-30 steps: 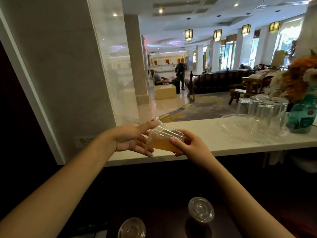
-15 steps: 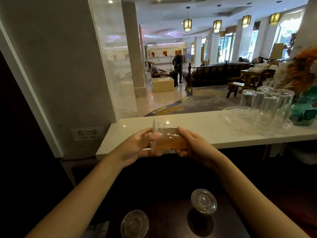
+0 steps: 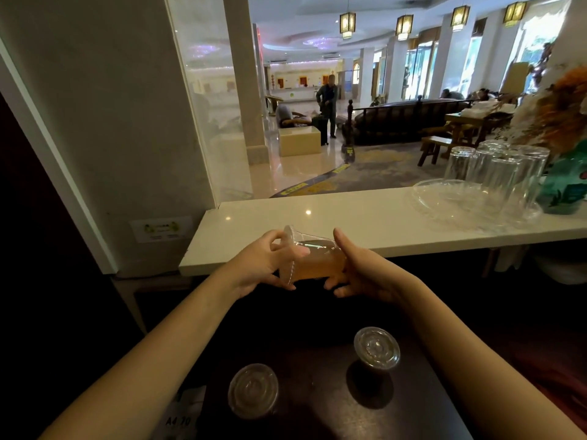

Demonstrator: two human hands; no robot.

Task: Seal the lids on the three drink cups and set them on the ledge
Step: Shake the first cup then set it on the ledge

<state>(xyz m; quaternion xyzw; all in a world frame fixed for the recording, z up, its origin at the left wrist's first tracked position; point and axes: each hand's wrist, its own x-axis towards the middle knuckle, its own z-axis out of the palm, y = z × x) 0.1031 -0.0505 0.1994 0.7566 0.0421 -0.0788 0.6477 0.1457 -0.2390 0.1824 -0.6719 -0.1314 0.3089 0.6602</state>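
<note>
The drink cup [image 3: 313,260], part-filled with amber liquid, lies sideways in the air just before the ledge [image 3: 365,217]. The left hand [image 3: 257,265] grips its lid end and the right hand [image 3: 365,271] grips its base. The near cup [image 3: 253,390] and the far cup [image 3: 377,347] stand lidded on the dark desk [image 3: 317,392].

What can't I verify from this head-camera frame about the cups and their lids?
Head view, held cup: lid rim partly covered by fingers of the left hand; full seal unclear.
Head view, held cup's base: hidden behind the right hand.
Head view, left table cup and right table cup: seen from above in dim light; contents and lid seal unreadable.
Head view, wall sticker: print too small.
</note>
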